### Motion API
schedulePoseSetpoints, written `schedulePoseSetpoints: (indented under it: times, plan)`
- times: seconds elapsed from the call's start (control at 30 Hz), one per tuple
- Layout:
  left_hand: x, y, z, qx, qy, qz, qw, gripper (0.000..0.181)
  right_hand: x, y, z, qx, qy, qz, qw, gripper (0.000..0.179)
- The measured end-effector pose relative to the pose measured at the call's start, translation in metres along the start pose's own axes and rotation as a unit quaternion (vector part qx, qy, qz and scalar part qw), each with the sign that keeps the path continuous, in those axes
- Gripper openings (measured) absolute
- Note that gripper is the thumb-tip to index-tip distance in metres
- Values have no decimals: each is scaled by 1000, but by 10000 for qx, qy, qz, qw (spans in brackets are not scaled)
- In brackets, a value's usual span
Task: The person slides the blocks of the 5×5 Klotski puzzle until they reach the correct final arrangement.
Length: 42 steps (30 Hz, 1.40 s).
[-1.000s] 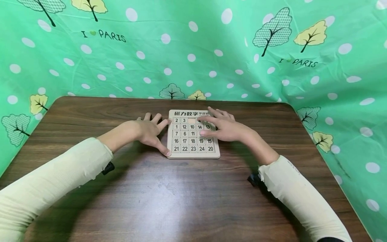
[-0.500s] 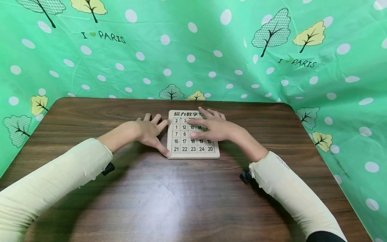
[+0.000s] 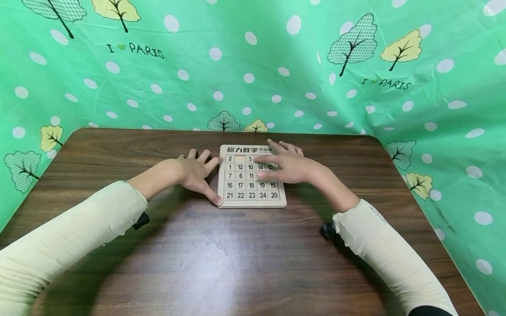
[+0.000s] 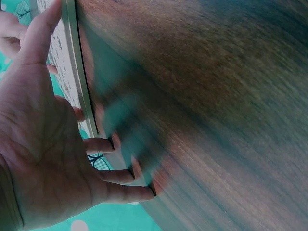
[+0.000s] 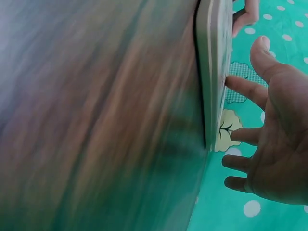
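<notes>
A pale sliding number puzzle [image 3: 253,204] lies flat on the table, its tiles in rows under a printed heading. Its top row shows tile 2, a bare slot [image 3: 239,159], then tile 3 [image 3: 250,159]; my right hand covers tiles farther right. My left hand [image 3: 193,171] is spread at the puzzle's left side, thumb on the near corner and index finger at the upper edge. From the right, my right hand [image 3: 292,166] reaches over the puzzle with straight fingers. In the right wrist view its index fingertip [image 5: 231,82] touches the puzzle's face, with the thumb raised.
The dark wood-grain table [image 3: 221,263] stretches around the puzzle and toward me. A green dotted cloth [image 3: 253,57] printed with trees hangs behind and beside it. Black wrist devices [image 3: 141,220] sit under both pale sleeves [image 3: 79,237].
My right hand went left to tile 3, then came back right. Tile 3 slid one place right, so the bare slot moved from third to second place. My left hand stayed put.
</notes>
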State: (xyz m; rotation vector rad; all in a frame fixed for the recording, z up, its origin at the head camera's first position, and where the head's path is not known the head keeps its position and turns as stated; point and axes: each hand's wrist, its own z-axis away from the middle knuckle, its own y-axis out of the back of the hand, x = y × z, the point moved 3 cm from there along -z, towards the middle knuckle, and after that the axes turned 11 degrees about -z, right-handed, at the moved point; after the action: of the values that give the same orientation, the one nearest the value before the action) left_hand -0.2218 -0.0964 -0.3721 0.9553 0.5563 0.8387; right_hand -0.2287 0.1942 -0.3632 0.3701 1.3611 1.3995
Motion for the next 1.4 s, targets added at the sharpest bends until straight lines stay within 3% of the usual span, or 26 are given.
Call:
schedulePoseSetpoints:
  times: [0.27, 0.53, 1.1, 1.4]
  plan:
    - [-1, -1, -1, 25, 24, 8, 10000, 142, -23, -9, -11, -89, 276, -53, 9996, 69]
    - [-6, -8, -9, 86, 60, 14, 9999, 153, -37, -17, -24, -222, 166, 83, 9996, 73]
    - [-1, 0, -2, -7, 39, -42, 10000, 142, -16, -11, -10, -123, -35, 410, 9991, 74]
    - [-1, 0, -2, -65, 48, -32, 10000, 141, -33, -20, -11, -103, 387, 165, 9991, 76]
